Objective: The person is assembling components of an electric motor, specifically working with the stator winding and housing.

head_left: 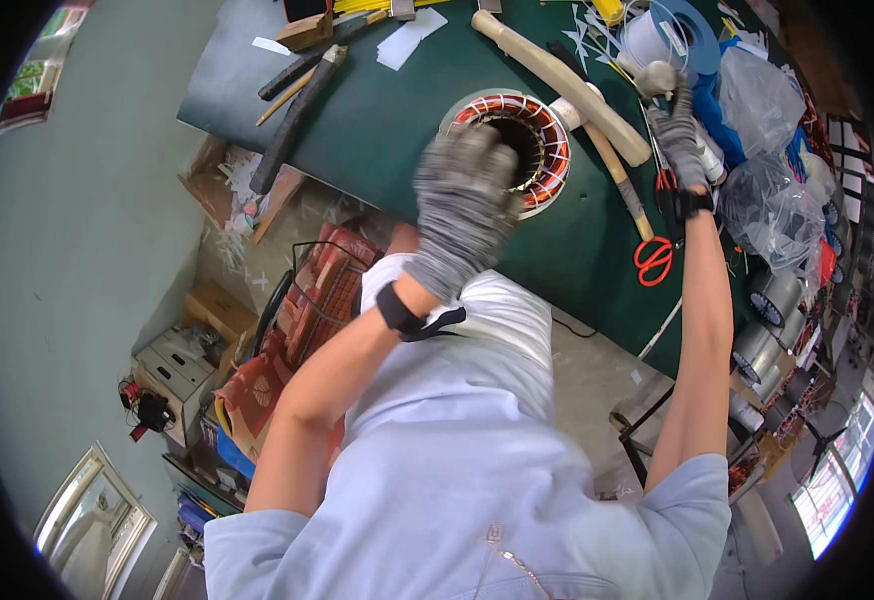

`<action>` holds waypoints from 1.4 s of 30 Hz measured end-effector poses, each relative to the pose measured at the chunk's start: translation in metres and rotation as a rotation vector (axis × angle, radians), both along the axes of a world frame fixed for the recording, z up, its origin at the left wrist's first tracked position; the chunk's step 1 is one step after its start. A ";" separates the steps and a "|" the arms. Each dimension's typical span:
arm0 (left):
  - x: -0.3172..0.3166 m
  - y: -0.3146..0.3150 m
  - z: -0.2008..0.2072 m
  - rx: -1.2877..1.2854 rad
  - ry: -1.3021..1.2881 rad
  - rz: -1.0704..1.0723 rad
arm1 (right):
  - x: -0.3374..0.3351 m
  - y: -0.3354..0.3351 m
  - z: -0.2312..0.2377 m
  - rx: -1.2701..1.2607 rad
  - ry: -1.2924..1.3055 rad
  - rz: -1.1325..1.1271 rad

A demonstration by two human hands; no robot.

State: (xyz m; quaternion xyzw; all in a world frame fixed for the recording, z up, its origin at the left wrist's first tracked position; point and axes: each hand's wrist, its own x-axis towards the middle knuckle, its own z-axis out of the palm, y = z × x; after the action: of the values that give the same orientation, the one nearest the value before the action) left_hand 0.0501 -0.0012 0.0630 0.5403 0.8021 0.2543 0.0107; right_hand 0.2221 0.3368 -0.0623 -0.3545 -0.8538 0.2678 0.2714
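A motor stator [557,140], a ring with copper-red windings laced in white cord, stands on the green table. My left hand [467,205], in a grey knitted glove, is over its near left side and hides part of the ring. Motion smears the fingers, so what they hold, if anything, does not show. At the right, my right hand [679,140], gloved the same way, reaches among the supplies. Its fingers close around a small pale round roll [657,78]. Red-handled scissors [653,262] lie just nearer than that hand, with their blades partly hidden.
A long pale wooden bat [562,88] and a wooden-handled hammer [617,180] lie beyond and right of the stator. Dark sticks [297,120] lie far left. Plastic bags [762,100] and a blue-rimmed spool [692,40] crowd the right side. A red patterned chair [322,290] stands below the table.
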 end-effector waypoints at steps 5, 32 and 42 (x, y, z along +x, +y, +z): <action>0.029 0.034 -0.021 -0.366 -0.009 0.035 | -0.021 -0.107 0.111 -0.591 0.291 0.007; 0.035 0.026 -0.033 -0.331 0.217 -0.146 | -0.024 -0.207 0.163 0.143 0.212 0.095; 0.000 0.013 -0.048 -0.021 0.294 -0.446 | 0.011 -0.208 0.125 0.301 0.043 0.431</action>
State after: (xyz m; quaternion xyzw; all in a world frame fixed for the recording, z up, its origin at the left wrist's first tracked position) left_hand 0.0497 0.0121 0.0146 0.7348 0.6586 0.1559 -0.0445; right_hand 0.2332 0.1288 0.0625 -0.1143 -0.9339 0.1969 0.2757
